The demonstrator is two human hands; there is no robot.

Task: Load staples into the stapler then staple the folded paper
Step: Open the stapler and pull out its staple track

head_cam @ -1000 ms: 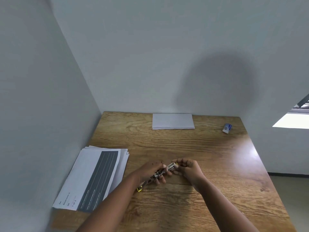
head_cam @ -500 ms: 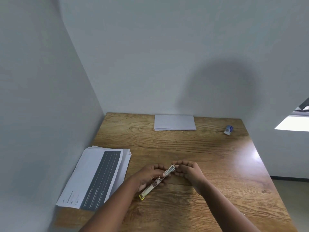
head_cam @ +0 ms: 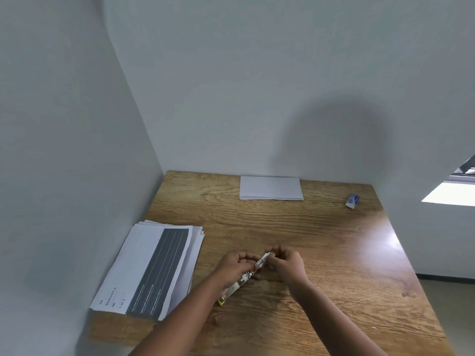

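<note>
Hands met over the near middle of the wooden table (head_cam: 321, 240), and between them I held the stapler (head_cam: 244, 277), a slim metal bar with a yellow tip at its near-left end. Its long axis ran diagonally, from that yellow end near my left forearm up and away to the far-right end at my right fingers. My left hand (head_cam: 235, 263) gripped the stapler around its middle, fingers curled over it; my right hand (head_cam: 284, 264) pinched at the far end, fingertips bunched on what looked like the open magazine, though I could not tell whether a strip of staples sat between them. By my reckoning I was partway through loading, and the coming move turned on that axis: anything fed in had to travel along the bar from the right hand's end. The folded paper (head_cam: 271, 187), matte white and flat, lay at the far edge of the table, well apart from both hands and straight ahead. A small blue-and-white box (head_cam: 352, 200), probably for staples, sat near the far right corner. A stack of printed sheets (head_cam: 151, 268) with a dark band lay along the left edge. The tabletop showed grained wood with a glossy patch on the right.
</note>
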